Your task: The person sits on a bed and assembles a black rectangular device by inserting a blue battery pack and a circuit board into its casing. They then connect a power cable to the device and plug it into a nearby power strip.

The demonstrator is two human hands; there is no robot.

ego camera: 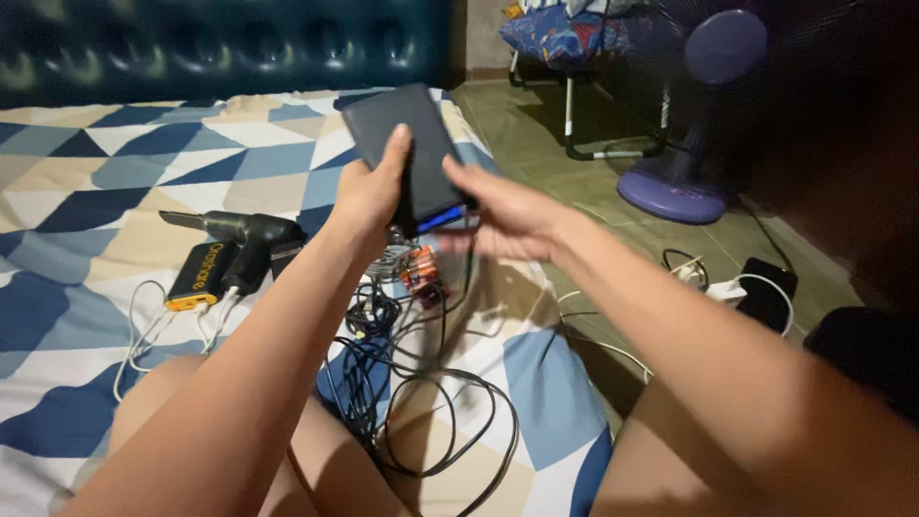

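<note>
My left hand grips a flat dark rectangular device, like a tablet or large power bank, held tilted above the bed. My right hand reaches in from the right with fingers spread, touching the device's lower edge, where a blue strip shows. Below the hands, on the bed, lie a tangle of black cables and a small pack of orange batteries.
The bed has a sheet with blue, beige and white triangles. A black and yellow cordless tool with white cables lies at the left. A purple standing fan, a folding chair and a power strip are on the floor at right.
</note>
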